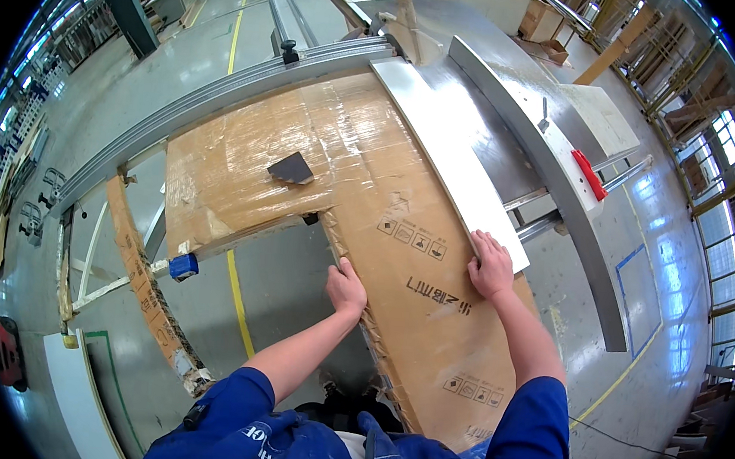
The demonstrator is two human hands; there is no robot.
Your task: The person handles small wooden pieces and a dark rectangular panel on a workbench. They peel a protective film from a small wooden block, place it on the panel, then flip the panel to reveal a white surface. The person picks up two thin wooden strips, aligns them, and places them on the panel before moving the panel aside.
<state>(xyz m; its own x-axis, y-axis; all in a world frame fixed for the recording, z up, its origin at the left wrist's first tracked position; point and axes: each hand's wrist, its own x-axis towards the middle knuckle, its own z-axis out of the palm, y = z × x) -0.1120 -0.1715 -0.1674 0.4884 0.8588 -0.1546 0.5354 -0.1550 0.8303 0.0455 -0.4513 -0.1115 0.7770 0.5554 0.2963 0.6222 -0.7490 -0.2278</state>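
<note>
Panel of long, flat white board [452, 163] lies along the right side of the brown cardboard-wrapped bench [410, 345], right hand [492, 267] resting on the panel's near end, left hand [348, 289] apart at the bench's inner edge; likely stiff, slick, best held by both long edges.

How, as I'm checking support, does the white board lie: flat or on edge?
Flat: the white board shows its broad face upward, right hand at its near end.

L-shaped cardbd-covered tbl [427, 355]; on top: sm. dk offcut [291, 168], lg. wht board [451, 160] along R edge.
</note>
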